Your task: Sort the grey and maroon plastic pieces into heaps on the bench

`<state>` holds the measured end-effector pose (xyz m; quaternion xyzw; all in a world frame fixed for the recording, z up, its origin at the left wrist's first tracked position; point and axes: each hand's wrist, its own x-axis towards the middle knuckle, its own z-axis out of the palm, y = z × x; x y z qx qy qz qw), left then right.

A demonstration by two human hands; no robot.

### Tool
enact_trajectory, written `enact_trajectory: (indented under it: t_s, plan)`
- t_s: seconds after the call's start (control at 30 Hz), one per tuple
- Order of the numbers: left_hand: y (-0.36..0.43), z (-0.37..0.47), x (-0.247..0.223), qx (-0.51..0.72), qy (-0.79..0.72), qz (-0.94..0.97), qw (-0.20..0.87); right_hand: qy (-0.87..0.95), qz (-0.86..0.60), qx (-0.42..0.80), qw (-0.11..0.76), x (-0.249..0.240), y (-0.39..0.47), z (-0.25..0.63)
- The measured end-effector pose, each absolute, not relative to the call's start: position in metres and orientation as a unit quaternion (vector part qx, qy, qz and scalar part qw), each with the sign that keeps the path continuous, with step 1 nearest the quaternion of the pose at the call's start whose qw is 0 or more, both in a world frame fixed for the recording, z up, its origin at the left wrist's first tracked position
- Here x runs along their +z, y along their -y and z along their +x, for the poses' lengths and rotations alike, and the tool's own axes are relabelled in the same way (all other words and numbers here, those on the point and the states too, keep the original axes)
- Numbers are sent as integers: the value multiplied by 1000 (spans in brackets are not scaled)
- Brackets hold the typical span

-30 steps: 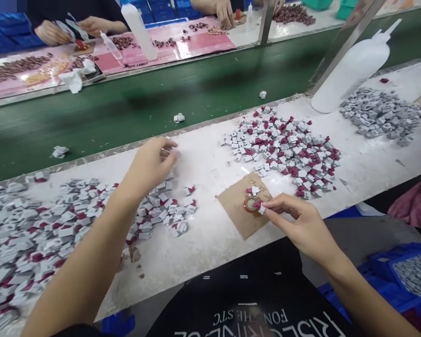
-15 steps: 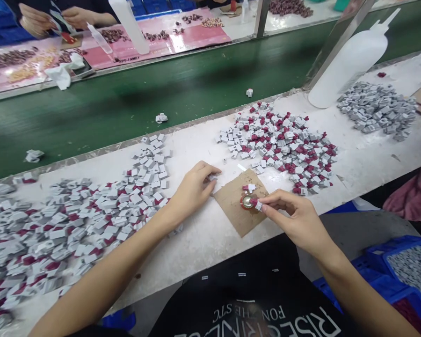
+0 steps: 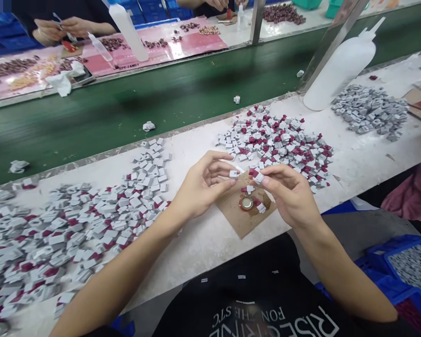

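Between the thumb and fingers of my left hand [image 3: 208, 185] is a small white-grey piece [image 3: 233, 174]. My right hand [image 3: 289, 192] pinches a maroon and white piece [image 3: 256, 175], a short gap away from the left one. Below them lies a square brown board [image 3: 243, 227], bearing a round metal cap [image 3: 246, 203] in a wet patch. Two more maroon and white pieces rest on the board, one above the cap [image 3: 248, 189] and one to its right [image 3: 260, 207].
Mixed piles lie at the left [image 3: 70, 224] and behind my right hand [image 3: 277, 135]. A grey pile [image 3: 370, 110] and white bottle [image 3: 340, 70] stand further right. Beyond the green belt [image 3: 108, 117], other people's hands [image 3: 61, 30] work at a pink-covered table [image 3: 168, 51].
My left hand has risen and moved right, now with a white-grey piece. My right hand has lifted from the cap; another piece lies beside it. The loose pieces on the belt have shifted left.
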<state>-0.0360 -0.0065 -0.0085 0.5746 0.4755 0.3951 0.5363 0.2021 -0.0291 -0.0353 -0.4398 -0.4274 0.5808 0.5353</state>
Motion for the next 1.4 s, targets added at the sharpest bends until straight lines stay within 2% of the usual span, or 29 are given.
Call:
enact_trajectory:
  t_s: [0.23, 0.53, 0.83, 1.1, 1.4]
  plan:
    - [2, -23, -8, 433, -457, 478, 612, 407, -433, 603, 533, -27, 21, 189]
    - [4, -18, -8, 421, -433, 461, 650, 429, -440, 587, 527, -31, 20, 188]
    - [2, -21, 1, 412, -438, 513, 613, 498, -466, 545, 488, -29, 22, 197]
    - [-1, -26, -5, 418, -432, 507, 618, 543, -461, 504, 489, -16, 14, 193]
    - [4, -35, 7, 407, -444, 519, 607, 534, -419, 564, 471, -8, 8, 193]
